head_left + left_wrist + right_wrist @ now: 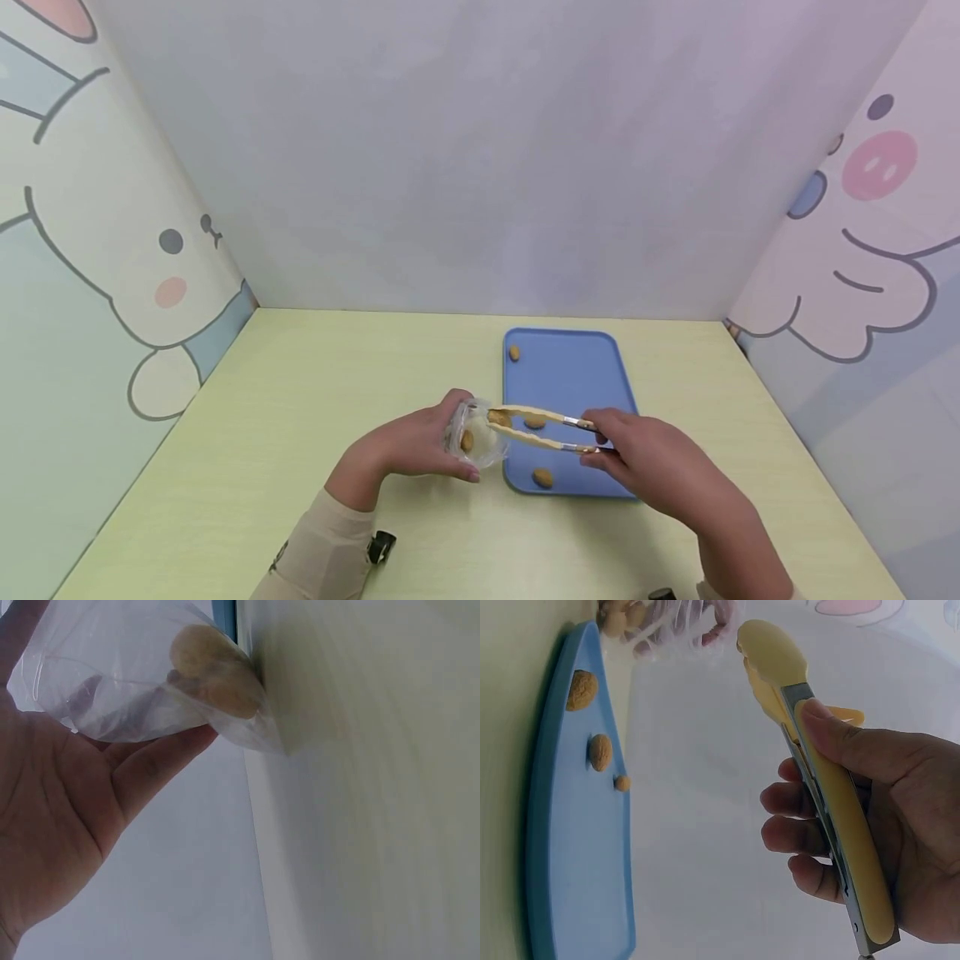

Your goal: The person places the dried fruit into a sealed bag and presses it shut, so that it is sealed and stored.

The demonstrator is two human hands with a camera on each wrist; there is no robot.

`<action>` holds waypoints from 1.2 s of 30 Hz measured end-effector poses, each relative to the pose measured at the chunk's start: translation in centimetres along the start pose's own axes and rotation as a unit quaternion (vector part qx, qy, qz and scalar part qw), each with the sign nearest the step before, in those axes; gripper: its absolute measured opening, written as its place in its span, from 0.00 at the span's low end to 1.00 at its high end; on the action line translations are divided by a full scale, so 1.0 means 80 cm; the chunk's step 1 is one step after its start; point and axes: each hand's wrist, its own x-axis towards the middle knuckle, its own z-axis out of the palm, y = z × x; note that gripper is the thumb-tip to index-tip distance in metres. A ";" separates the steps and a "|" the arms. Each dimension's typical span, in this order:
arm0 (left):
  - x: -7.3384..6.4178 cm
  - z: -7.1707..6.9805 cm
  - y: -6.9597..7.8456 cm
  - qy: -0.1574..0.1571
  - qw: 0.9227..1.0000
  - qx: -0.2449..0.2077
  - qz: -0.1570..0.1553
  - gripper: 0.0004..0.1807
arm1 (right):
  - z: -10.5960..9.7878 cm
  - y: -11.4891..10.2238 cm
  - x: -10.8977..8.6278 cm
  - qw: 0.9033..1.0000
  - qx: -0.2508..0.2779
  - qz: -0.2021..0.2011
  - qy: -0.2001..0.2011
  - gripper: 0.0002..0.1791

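Observation:
My left hand [431,437] holds a clear plastic bag [486,450] by its sides, its mouth spread between thumb and fingers. Walnuts [217,671] show through the bag's lower part in the left wrist view. My right hand [648,458] grips yellow-tipped tongs [847,847] by the handles, thumb on one arm and fingers curled round the other. At the bag's mouth, a walnut [499,418] sits between the tong tips in the head view. Three more walnuts [543,477] lie on the blue tray [577,367] under and beside the tongs.
The tray rests on a pale yellow table [360,358], right of the bag. Behind the table stands a plain light wall [480,167], with cartoon-printed panels [862,250] at both sides.

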 end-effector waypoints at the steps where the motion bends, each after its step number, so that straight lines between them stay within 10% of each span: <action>1: 0.000 0.000 0.000 0.000 1.000 -0.001 0.000 0.53 | 0.001 -0.001 0.000 1.000 -0.003 -0.003 0.001 0.18; 21: -0.001 0.000 0.000 0.002 1.000 0.005 0.004 0.51 | 0.007 -0.009 0.002 1.000 -0.017 -0.005 0.001 0.30; 36: 0.000 0.001 0.000 0.001 1.000 0.007 -0.004 0.52 | -0.009 0.005 -0.001 0.995 0.031 0.087 -0.023 0.45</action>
